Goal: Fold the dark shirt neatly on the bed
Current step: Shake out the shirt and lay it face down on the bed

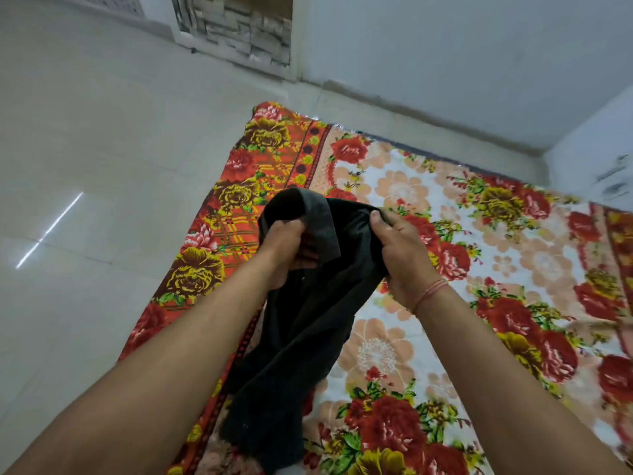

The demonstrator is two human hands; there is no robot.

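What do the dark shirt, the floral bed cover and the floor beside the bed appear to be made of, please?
The dark shirt looks like soft, matte knit fabric, possibly cotton: it drapes limply and shows no sheen. The floral bed cover seems a printed woven cloth, lying flat with a dull finish. The floor appears to be glossy pale tile: it mirrors a streak of light and shows joint lines.
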